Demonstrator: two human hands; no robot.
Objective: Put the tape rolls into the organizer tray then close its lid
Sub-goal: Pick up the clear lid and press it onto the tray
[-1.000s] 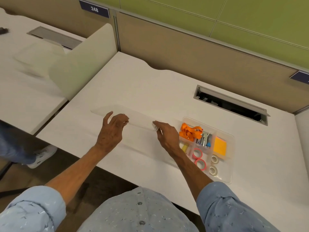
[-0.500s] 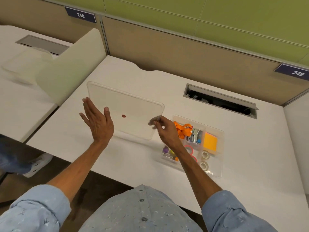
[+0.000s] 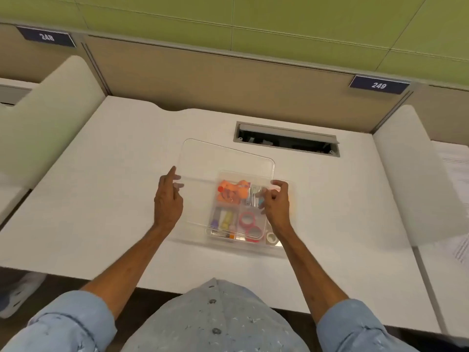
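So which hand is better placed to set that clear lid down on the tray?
Right. The right hand grips the lid edge directly over the organizer tray; the left hand holds the edge lying off to the tray's side.

Clear lid point(image 3: 228, 161) tilted, partly over organizer tray point(image 3: 284, 246); pink tape rolls point(image 3: 247, 221) inside.

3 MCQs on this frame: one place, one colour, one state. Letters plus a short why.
1. Where is the lid?
A. held over the tray's left part
B. flat on the desk
C. seated on the tray

2. The two larger tape rolls in the organizer tray are:
A. blue
B. pink-red
C. green

3. The right hand is:
A. resting open on the desk
B. pinching the lid's right edge
C. holding a tape roll

Answers: 1 A, the lid overlaps the tray but sits offset left and tilted. 2 B, pink-red rings show through the lid. 3 B, fingers close on the lid's edge; the left hand steadies the other side.
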